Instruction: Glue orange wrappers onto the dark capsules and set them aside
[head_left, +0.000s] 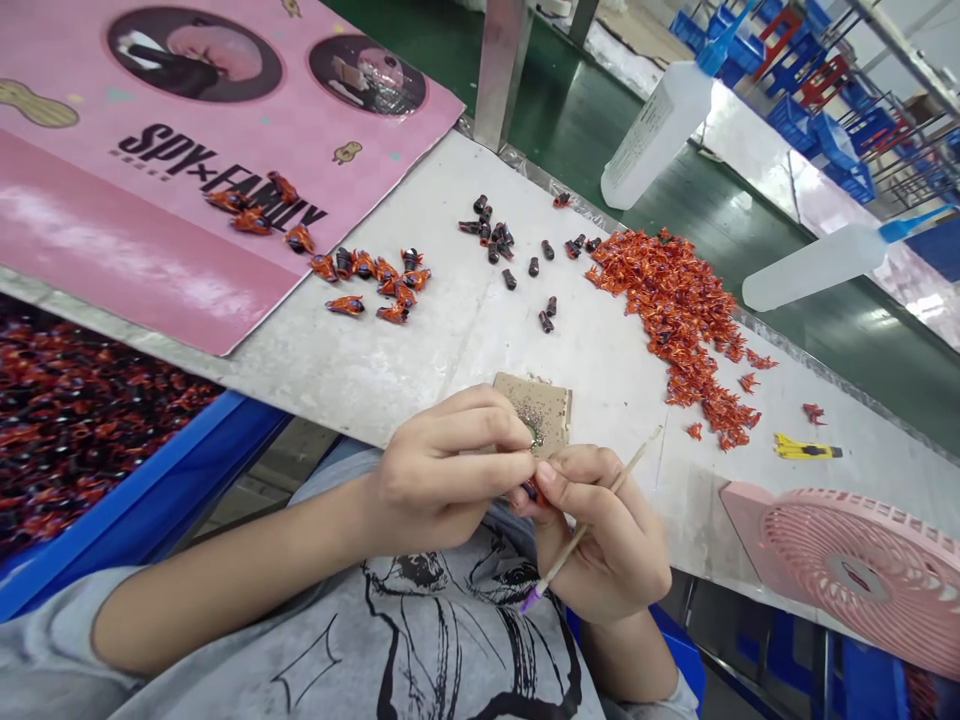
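My left hand point(442, 465) and my right hand point(600, 530) meet at the table's near edge, fingers pinched together around a tiny red and dark part point(531, 490) that is mostly hidden. A thin wooden stick point(592, 520) with a purple tip is also gripped in my right hand. Just behind the fingers lies a small brown pad point(544, 405) with specks on it. A pile of orange pieces point(675, 310) lies to the right, small dark pieces point(510, 255) in the middle, and joined orange-and-dark pieces point(375, 275) to the left.
A pink printed board point(150, 200) lies at the left. A blue bin point(75, 420) of finished pieces sits below it. A pink fan point(862, 565), a yellow cutter point(806, 450) and two white squeeze bottles point(660, 125) point(817, 265) are at the right.
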